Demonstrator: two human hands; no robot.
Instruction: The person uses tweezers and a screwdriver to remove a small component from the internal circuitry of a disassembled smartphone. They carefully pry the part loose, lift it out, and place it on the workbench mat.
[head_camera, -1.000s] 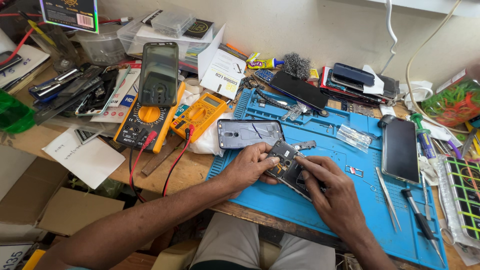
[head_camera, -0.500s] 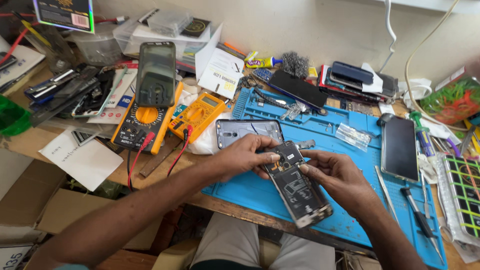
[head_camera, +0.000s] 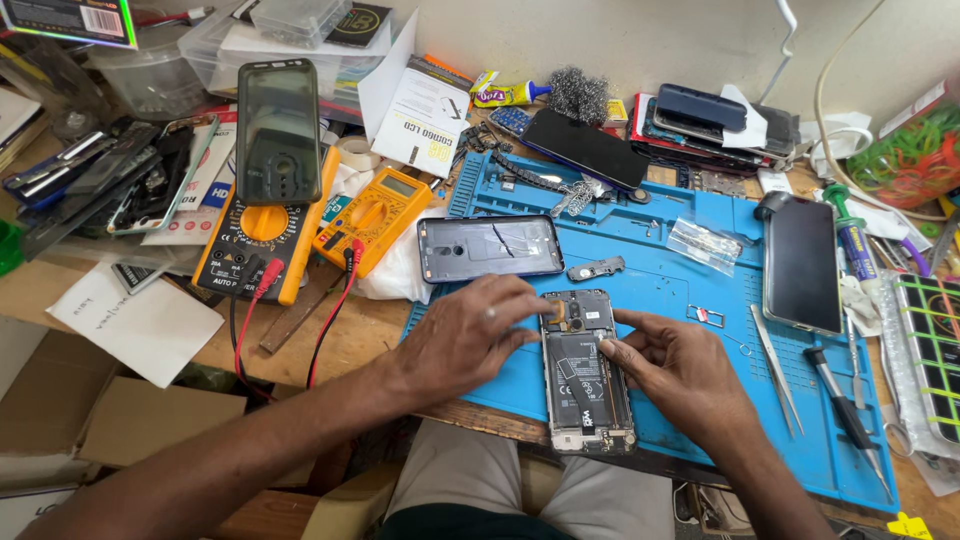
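Observation:
An opened phone (head_camera: 588, 385) with its back off lies lengthwise on the blue work mat (head_camera: 690, 300), showing its black battery and circuit board. My left hand (head_camera: 470, 335) rests at the phone's upper left, fingertips pinching at the board near the camera. My right hand (head_camera: 680, 375) steadies the phone from the right, thumb and forefinger touching the edge of the battery. The removed dark back cover (head_camera: 490, 248) lies just beyond my left hand, and a small grey part (head_camera: 596, 268) sits beside it.
Tweezers (head_camera: 775, 368) and a screwdriver (head_camera: 845, 420) lie on the mat at right, next to a dark phone (head_camera: 800, 262). Two yellow multimeters (head_camera: 375, 215) with red leads stand at left, one under a phone (head_camera: 278, 130). Phones and parts crowd the back.
The phone was held tilted above the mat between both hands; it now lies flat on the mat. My left fingers have moved onto its upper board.

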